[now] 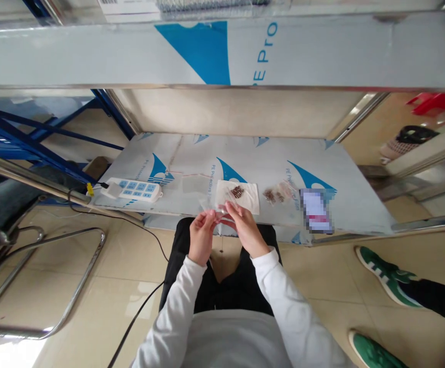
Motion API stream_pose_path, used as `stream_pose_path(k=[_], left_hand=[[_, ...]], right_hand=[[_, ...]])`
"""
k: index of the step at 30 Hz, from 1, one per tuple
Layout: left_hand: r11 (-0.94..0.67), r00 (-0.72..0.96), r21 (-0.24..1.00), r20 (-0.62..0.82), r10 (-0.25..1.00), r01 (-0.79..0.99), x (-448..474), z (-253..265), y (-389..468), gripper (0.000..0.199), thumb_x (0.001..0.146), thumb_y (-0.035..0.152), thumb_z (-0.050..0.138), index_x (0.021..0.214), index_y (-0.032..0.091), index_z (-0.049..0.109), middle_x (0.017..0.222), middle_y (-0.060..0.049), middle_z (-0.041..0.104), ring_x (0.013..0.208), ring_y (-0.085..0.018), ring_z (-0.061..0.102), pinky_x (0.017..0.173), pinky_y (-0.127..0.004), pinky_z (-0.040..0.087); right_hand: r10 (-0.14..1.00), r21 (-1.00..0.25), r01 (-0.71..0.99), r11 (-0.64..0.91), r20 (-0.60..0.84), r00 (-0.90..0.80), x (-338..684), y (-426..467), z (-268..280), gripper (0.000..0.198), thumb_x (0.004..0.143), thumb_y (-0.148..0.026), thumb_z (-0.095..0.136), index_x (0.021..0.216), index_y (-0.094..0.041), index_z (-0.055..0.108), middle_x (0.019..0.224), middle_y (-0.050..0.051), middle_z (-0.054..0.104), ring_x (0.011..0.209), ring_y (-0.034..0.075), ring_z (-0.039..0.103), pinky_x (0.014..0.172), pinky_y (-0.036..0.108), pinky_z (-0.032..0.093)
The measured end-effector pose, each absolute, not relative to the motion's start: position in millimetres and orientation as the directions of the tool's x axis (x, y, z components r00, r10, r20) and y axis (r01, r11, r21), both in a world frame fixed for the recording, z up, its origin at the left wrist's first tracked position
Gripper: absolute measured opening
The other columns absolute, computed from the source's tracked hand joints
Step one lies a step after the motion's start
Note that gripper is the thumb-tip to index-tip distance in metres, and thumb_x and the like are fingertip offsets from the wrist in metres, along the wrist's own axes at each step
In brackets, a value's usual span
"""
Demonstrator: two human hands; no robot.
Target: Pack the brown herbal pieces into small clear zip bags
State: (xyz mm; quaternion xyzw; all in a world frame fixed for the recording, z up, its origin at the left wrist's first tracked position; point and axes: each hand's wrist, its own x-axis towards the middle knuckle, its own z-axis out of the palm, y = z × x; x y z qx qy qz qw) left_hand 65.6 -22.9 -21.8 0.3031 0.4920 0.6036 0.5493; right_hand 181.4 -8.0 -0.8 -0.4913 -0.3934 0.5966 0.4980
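My left hand (202, 236) and my right hand (247, 228) meet at the front edge of the shelf, above my lap. Their fingertips are pinched together on a small clear plastic bag (208, 204), whose outline is faint. Just beyond my right fingers lies a white sheet (250, 200), with a small heap of dark brown pieces (237, 191) on it. Farther right, clear bags with brown pieces (274, 195) rest on the film-covered shelf (191, 153). What kind of pieces these are is too small to tell.
A white power strip (140, 190) with a plugged-in cable lies at the left. A blurred-out phone (317, 210) is on the right. Above runs a film-covered upper shelf edge (92, 56). A metal-framed chair (92, 240) stands left; another person's green shoe (383, 276) shows right.
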Motion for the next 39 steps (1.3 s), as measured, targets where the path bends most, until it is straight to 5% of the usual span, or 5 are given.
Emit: stream_pose_path(k=[5, 11, 18, 28, 39], left_hand=[[0.109, -0.448, 0.989, -0.144, 0.882, -0.104, 73, -14, -56, 0.034, 0.073, 0.045, 0.073, 0.09, 0.017, 0.062, 0.084, -0.005, 0.069, 0.075, -0.015, 0.066, 0.069, -0.026, 0.051], [0.078, -0.18, 0.993, -0.093, 0.979, -0.09, 85, 9, -53, 0.032, 0.078, 0.044, 0.069, 0.089, 0.014, 0.071, 0.087, -0.007, 0.074, 0.079, -0.018, 0.068, 0.073, -0.027, 0.053], [0.252, -0.083, 0.911, -0.293, 0.952, -0.328, 81, -6, -47, 0.034, 0.062, 0.043, 0.081, 0.075, 0.012, 0.073, 0.068, -0.005, 0.073, 0.059, -0.013, 0.065, 0.06, -0.023, 0.053], [0.392, 0.225, 0.854, -0.331, 0.916, -0.341, 68, 4, -36, 0.033, 0.064, 0.041, 0.082, 0.068, 0.01, 0.071, 0.061, -0.003, 0.068, 0.054, -0.008, 0.06, 0.059, -0.02, 0.049], [0.291, -0.065, 0.866, -0.29, 0.955, 0.407, 76, -5, -41, 0.027, 0.075, 0.041, 0.065, 0.068, 0.016, 0.07, 0.057, -0.003, 0.069, 0.057, -0.017, 0.067, 0.058, -0.025, 0.046]], right_hand=[[0.958, -0.984, 0.141, 0.108, 0.141, 0.251, 194, -29, 8, 0.03, 0.089, -0.042, 0.056, 0.104, -0.021, 0.072, 0.102, 0.01, 0.073, 0.092, 0.026, 0.068, 0.084, 0.041, 0.054], [0.85, -0.58, 0.685, 0.44, 0.515, -0.109, 205, -53, -1, 0.031, 0.093, -0.018, 0.051, 0.119, -0.024, 0.067, 0.117, 0.008, 0.069, 0.103, 0.026, 0.062, 0.091, 0.044, 0.051], [0.908, -0.75, 0.523, 0.404, 0.4, -0.127, 212, -60, 13, 0.029, 0.088, -0.025, 0.061, 0.116, -0.02, 0.068, 0.108, 0.011, 0.068, 0.098, 0.022, 0.064, 0.086, 0.037, 0.054], [0.954, -0.985, -0.001, -0.171, -0.165, -0.251, 224, -43, 12, 0.029, 0.081, -0.042, 0.067, 0.088, -0.015, 0.076, 0.076, 0.006, 0.074, 0.067, 0.018, 0.067, 0.062, 0.028, 0.052], [0.955, -0.594, 0.798, 0.102, 0.283, 0.089, 213, -53, -8, 0.015, 0.082, -0.01, 0.055, 0.089, -0.015, 0.068, 0.078, 0.008, 0.07, 0.069, 0.021, 0.066, 0.063, 0.028, 0.047]])
